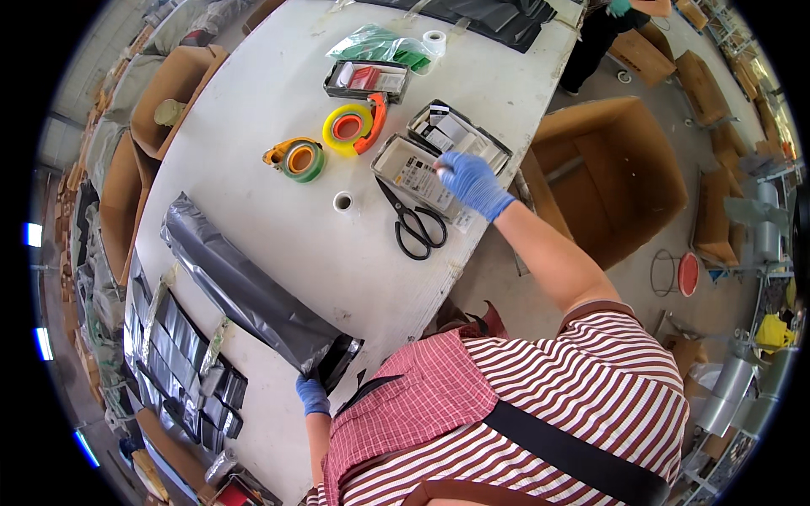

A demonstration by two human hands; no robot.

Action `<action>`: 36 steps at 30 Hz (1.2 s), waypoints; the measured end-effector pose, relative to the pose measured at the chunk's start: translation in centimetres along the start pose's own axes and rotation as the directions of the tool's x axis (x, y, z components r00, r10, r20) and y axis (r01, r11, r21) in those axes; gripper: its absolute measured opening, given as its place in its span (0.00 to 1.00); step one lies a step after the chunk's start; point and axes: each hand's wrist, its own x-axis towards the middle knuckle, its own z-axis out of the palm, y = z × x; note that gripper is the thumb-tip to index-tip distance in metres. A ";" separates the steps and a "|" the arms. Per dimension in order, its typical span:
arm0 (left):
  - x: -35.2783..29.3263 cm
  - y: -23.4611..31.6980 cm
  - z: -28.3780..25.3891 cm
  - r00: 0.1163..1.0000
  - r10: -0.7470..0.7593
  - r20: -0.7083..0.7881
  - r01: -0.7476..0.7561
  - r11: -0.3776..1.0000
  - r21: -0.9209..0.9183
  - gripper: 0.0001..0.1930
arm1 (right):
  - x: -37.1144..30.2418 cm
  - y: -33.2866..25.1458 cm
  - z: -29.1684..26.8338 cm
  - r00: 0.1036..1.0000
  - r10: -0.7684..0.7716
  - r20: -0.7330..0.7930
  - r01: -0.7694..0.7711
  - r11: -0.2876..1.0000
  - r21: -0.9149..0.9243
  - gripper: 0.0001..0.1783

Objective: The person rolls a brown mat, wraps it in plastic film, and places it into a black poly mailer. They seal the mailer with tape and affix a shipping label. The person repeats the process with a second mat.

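At the near edge of the table, my blue-gloved left hand [312, 395] grips the open end of a long, dark grey plastic bag [245, 274]. The bag lies slantwise across the white tabletop and looks filled with something long. My right hand [475, 181], also in a blue glove, hovers over a clear plastic box of labels [415, 175], its fingers pinched together. Whatever sits between those fingertips is too small to make out. Behind it stands another box with white labels [456, 135]. Black-handled scissors [415, 226] lie just left of and below my right hand.
Farther back are a yellow tape roll on an orange dispenser [348, 128], a green tape roll [304, 160] and a box with red and white cards [366, 79]. A small white roll [343, 201] stands mid-table. Flat dark bags [181, 354] lie left; a large carton [607, 177] stands right.
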 end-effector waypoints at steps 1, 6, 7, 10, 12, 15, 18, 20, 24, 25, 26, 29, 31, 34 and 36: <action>0.0 0.4 0.2 1.000 -0.021 -0.008 0.021 1.000 0.002 0.13 | 1.2 0.5 -0.9 0.998 0.060 0.008 -0.060 0.998 0.001 0.11; -0.8 1.1 0.4 1.000 -0.002 0.015 0.003 0.998 -0.065 0.12 | 6.2 5.0 -3.9 0.996 0.085 -0.001 -0.083 0.976 -0.201 0.12; -0.8 1.4 0.6 1.000 0.007 0.019 -0.006 0.997 -0.072 0.12 | 6.6 5.8 -4.2 0.997 0.059 0.042 -0.047 0.969 -0.244 0.13; -0.3 0.2 0.1 0.999 0.013 0.036 -0.009 0.994 -0.110 0.11 | 7.4 5.4 -4.6 0.963 0.000 0.268 0.125 0.884 -0.449 0.15; 0.1 -0.6 -0.1 0.999 0.018 0.034 -0.014 0.994 -0.109 0.11 | 7.5 6.8 -3.9 0.943 -0.080 0.322 0.259 0.783 -0.565 0.15; 0.2 -1.2 -0.3 1.000 0.019 -0.004 -0.019 0.998 -0.064 0.11 | 7.3 7.2 -3.2 0.921 -0.066 0.385 0.318 0.698 -0.642 0.13; 0.1 -0.6 0.2 1.000 0.009 -0.019 -0.009 0.999 -0.032 0.12 | 6.3 7.8 -2.9 0.915 -0.090 0.393 0.345 0.677 -0.650 0.10; -0.2 0.1 0.4 1.000 -0.002 -0.030 0.001 1.000 -0.010 0.12 | 6.0 8.4 -3.0 0.914 -0.138 0.382 0.370 0.672 -0.641 0.09; -0.3 0.1 0.1 0.999 0.018 -0.035 -0.018 1.000 0.000 0.11 | 5.8 8.8 -2.9 0.925 -0.171 0.339 0.360 0.680 -0.639 0.07; -0.4 -0.1 -0.1 0.999 -0.007 -0.050 0.007 1.000 -0.005 0.11 | 5.7 8.8 -2.7 0.931 -0.164 0.326 0.346 0.683 -0.643 0.07; -0.6 -0.5 -0.3 0.997 -0.034 -0.067 0.033 0.999 -0.015 0.11 | 5.8 8.7 -2.4 0.931 -0.195 0.310 0.355 0.685 -0.636 0.07; -3.3 4.0 1.5 0.994 -0.102 -0.043 0.094 0.982 -0.164 0.10 | 5.2 7.9 -2.9 0.934 -0.243 0.262 0.356 0.685 -0.636 0.05; -2.8 3.8 0.7 0.998 0.033 -0.046 -0.025 0.987 0.161 0.11 | 4.6 7.2 -4.2 0.942 -0.301 0.146 0.328 0.745 -0.580 0.06; -1.3 1.8 0.5 0.996 -0.011 -0.083 0.020 0.993 0.115 0.11 | 4.7 6.0 -3.6 0.931 -0.364 -0.017 0.306 0.807 -0.505 0.08; -1.4 1.9 0.6 0.999 0.001 -0.042 0.000 0.999 0.036 0.12 | 4.3 6.8 -3.1 0.926 -0.377 -0.026 0.307 0.790 -0.530 0.11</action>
